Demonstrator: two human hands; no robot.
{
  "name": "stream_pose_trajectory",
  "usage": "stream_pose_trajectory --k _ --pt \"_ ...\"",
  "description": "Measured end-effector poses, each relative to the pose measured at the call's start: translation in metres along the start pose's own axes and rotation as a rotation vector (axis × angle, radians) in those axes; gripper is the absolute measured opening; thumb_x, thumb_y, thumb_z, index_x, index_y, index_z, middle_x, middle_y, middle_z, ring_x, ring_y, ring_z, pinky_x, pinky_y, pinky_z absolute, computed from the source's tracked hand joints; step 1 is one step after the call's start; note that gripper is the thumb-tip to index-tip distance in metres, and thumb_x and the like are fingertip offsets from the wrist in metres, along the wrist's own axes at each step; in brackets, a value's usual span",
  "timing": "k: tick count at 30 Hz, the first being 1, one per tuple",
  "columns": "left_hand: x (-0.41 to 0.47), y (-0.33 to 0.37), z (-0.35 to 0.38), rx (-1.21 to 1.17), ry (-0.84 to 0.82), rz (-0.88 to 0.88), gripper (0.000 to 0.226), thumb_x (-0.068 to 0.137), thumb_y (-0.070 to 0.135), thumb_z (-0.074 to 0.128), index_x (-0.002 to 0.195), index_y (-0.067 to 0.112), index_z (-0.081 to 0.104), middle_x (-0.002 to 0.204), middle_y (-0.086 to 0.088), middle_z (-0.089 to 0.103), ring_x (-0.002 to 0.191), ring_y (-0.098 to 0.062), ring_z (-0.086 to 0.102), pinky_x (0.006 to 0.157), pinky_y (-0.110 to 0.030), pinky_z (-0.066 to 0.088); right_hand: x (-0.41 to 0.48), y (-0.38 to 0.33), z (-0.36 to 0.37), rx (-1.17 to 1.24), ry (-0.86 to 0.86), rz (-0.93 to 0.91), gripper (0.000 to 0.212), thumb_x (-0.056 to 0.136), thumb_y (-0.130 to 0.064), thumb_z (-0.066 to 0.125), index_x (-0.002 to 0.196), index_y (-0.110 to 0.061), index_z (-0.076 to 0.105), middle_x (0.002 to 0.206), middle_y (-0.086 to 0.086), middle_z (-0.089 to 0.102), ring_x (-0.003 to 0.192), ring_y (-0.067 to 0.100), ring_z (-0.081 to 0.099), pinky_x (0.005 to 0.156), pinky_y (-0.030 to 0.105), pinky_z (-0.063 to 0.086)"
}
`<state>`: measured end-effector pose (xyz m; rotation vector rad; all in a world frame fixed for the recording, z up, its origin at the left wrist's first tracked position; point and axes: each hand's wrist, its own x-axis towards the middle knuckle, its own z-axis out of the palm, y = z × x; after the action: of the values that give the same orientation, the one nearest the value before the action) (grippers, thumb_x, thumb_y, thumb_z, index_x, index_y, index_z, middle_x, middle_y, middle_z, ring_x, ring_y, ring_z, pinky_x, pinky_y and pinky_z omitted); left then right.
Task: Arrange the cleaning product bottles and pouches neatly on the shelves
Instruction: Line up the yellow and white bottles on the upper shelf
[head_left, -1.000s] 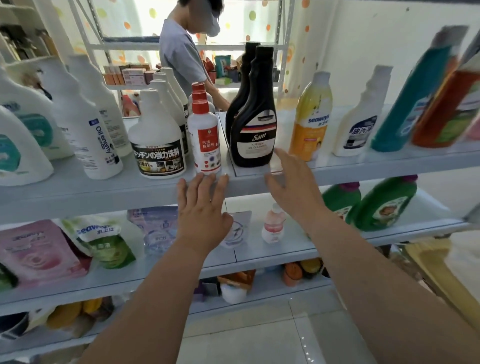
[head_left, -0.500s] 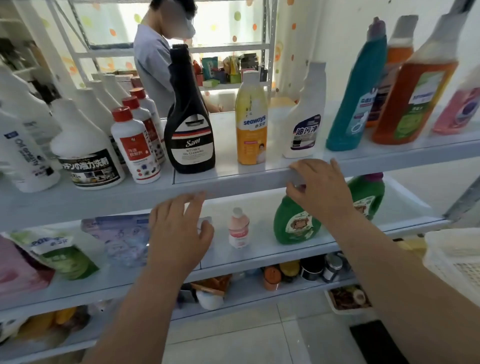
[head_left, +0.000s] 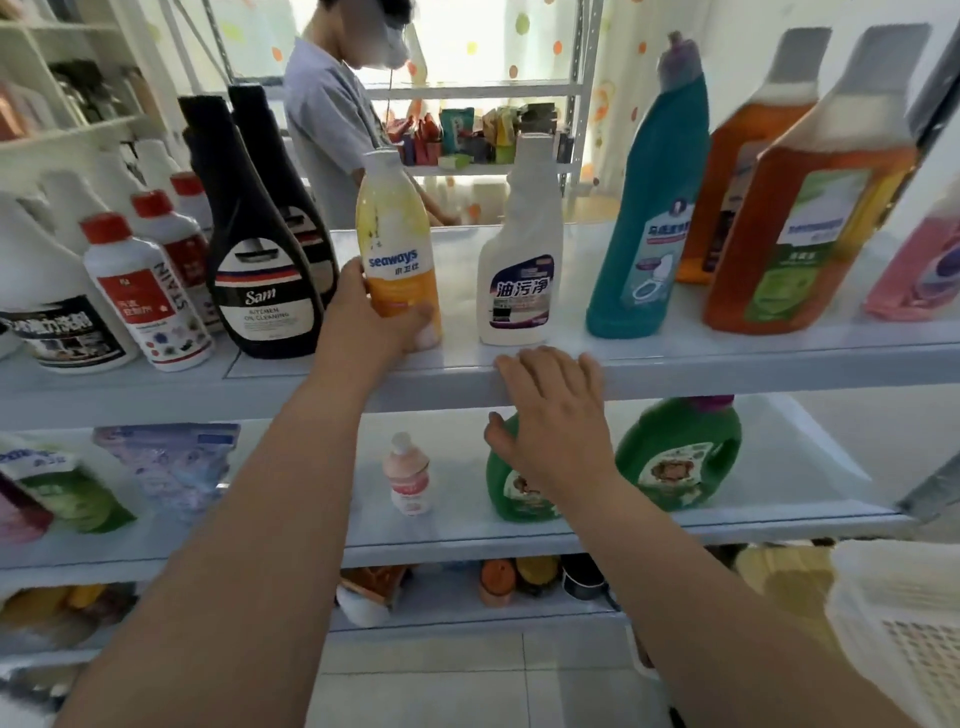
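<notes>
Pale blue shelving filled the view, with a person in a grey shirt (head_left: 332, 119) behind it. On the upper shelf (head_left: 727, 364), from the left, stood a white jug (head_left: 57, 312), red-capped white bottles (head_left: 140, 296) and two black Sam bottles (head_left: 260, 270), one behind the other. Just right of them the left hand (head_left: 374, 322) gripped the lower part of the yellow seaways bottle (head_left: 395, 234), thumb on its left side and fingers curled across its front. The bottle stood upright, cap up, label facing forward. A white spray bottle (head_left: 519, 260), a teal toilet-cleaner bottle (head_left: 654, 208), orange-brown bottles (head_left: 810, 223) and a pink bottle (head_left: 919, 270) followed, all upright. The right hand (head_left: 556, 415) lay on the shelf's front edge below the spray bottle, fingers straight, holding nothing. On the lower shelf (head_left: 311, 530) were pouches (head_left: 171, 467) at the left, then a small pink bottle (head_left: 408, 478) and two green jugs (head_left: 680, 457).
</notes>
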<state>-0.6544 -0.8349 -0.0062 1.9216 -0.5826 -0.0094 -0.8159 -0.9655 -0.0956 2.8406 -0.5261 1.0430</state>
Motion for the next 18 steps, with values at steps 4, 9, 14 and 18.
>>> stream_pose_trajectory --k 4,9,14,18 --pt "0.004 0.002 0.008 0.025 -0.003 -0.004 0.082 0.085 0.038 0.079 0.150 0.024 0.031 0.141 0.004 0.055 0.110 -0.009 0.052 0.091 -0.028 0.042 0.000 0.003 0.005 0.020 0.046 0.008 0.055 0.079 -0.043 0.066 0.128 -0.019 0.061 0.127 0.006 0.060 0.123 0.030 0.053 0.113 0.052 0.029" --pt "-0.008 0.001 0.006 -0.017 0.036 0.021 0.082 0.082 0.034 0.082 0.146 0.023 0.033 0.132 0.005 0.057 0.107 -0.010 0.057 0.087 -0.024 0.046 0.000 0.001 0.005 0.036 0.027 0.028 0.055 0.080 -0.043 0.065 0.128 -0.018 0.061 0.128 0.008 0.059 0.123 0.031 0.052 0.115 0.051 0.026" --pt "-0.043 0.007 -0.007 -0.135 0.050 0.037 0.079 0.080 0.022 0.084 0.143 0.023 0.037 0.122 0.012 0.054 0.093 0.005 0.056 0.060 -0.001 0.045 0.001 -0.007 -0.013 0.135 -0.126 0.077 0.059 0.086 -0.046 0.064 0.137 -0.019 0.054 0.137 0.007 0.052 0.134 0.031 0.044 0.122 0.052 0.017" --pt "-0.095 -0.003 -0.025 -0.260 0.040 0.048 0.080 0.074 0.014 0.087 0.134 0.034 0.039 0.122 0.015 0.056 0.099 0.010 0.059 0.070 -0.008 0.052 0.000 -0.032 -0.052 0.576 -0.260 0.243 0.051 0.102 -0.051 0.051 0.149 -0.033 0.045 0.153 -0.007 0.043 0.141 0.008 0.032 0.121 0.031 0.022"
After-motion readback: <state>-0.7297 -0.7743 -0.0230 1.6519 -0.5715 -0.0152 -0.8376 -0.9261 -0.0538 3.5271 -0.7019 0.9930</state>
